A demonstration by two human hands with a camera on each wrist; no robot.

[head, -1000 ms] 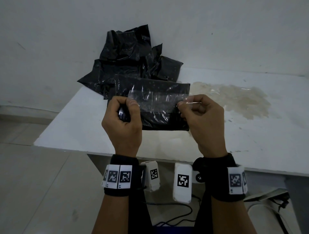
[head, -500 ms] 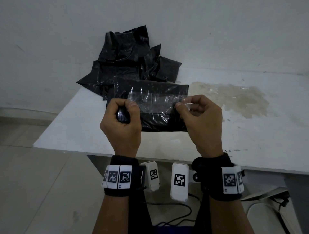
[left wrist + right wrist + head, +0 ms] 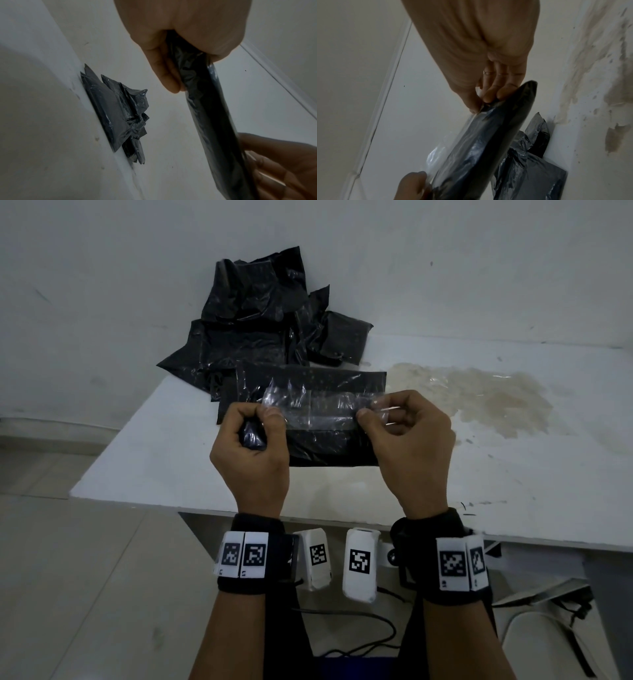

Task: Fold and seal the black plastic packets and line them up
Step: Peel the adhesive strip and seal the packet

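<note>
Both hands hold one black plastic packet (image 3: 329, 445) (image 3: 211, 111) (image 3: 489, 136) up above the white table (image 3: 171, 470). My left hand (image 3: 251, 446) (image 3: 173, 56) grips the packet's left end with curled fingers. My right hand (image 3: 407, 436) (image 3: 488, 86) pinches the right end, thumb against fingertips. A clear shiny strip (image 3: 318, 409) runs across the packet's front between the two thumbs. A loose heap of black packets (image 3: 253, 330) (image 3: 118, 116) (image 3: 530, 162) lies at the table's far left, against the wall.
A brownish stain (image 3: 479, 398) (image 3: 590, 81) spreads over the table's far right. White tagged wrist cameras (image 3: 359, 563) hang below the near table edge, with cables (image 3: 359, 631) on the floor. A white wall (image 3: 445, 268) stands behind the table.
Both hands, still holding the packet, have shifted very slightly; the grip and the clear strip look the same as before.
</note>
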